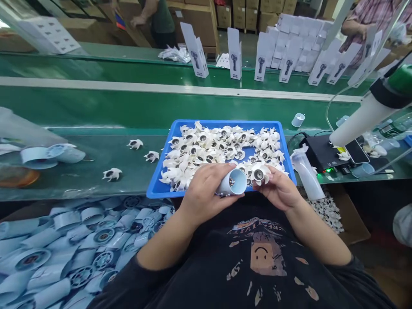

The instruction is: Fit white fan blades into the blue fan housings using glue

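My left hand (204,193) is wrapped round a light blue cylinder (238,182), its open end turned right and toward me; small metallic parts show inside. Just to the right, my right hand (280,186) grips a white fan impeller (259,174) by its edge, with the dark hub facing me. A small gap separates impeller and cylinder. Both hands are over the near edge of a blue tray (286,150), which holds many white impellers (209,146).
Loose impellers (112,174) lie left of the tray. Many blue housings (103,236) fill the lower left. On the right are a black box (317,152), a clear tube (307,174) and a white cylindrical tool (363,116). White cartons (234,56) stand beyond; people are across the line.
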Motion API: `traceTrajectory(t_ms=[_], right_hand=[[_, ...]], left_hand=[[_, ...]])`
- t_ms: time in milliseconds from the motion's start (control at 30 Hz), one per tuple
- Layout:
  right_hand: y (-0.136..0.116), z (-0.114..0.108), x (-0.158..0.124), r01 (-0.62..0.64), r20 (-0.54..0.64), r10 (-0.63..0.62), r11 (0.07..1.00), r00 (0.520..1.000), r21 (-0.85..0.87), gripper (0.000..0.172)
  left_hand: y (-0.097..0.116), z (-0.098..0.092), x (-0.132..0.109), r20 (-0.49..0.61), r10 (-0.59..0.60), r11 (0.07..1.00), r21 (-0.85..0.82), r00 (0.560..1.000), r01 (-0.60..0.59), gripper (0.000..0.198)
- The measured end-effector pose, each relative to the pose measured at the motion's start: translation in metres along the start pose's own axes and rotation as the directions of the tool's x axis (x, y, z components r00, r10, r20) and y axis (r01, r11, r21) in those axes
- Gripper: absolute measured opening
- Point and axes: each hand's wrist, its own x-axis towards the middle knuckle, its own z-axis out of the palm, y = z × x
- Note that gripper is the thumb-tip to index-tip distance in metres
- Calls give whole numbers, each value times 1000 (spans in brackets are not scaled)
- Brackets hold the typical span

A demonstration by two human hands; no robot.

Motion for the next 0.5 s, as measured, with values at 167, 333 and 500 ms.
traceTrajectory(t_ms=[167, 333, 500], right_hand=[[-24, 5, -7, 257, 62, -249, 924, 966, -282, 19], [-43, 8, -6, 458, 236, -434, 531, 870, -714, 14], [-48, 12, -4, 481, 284, -413, 529, 866, -699, 17]], left_hand=[[14, 4, 4, 70, 18, 991, -130, 997, -9, 47], [15, 6, -3, 85, -74, 981, -174, 994, 88, 49], [16, 7, -8, 70, -117, 971, -199, 991, 129, 46]])
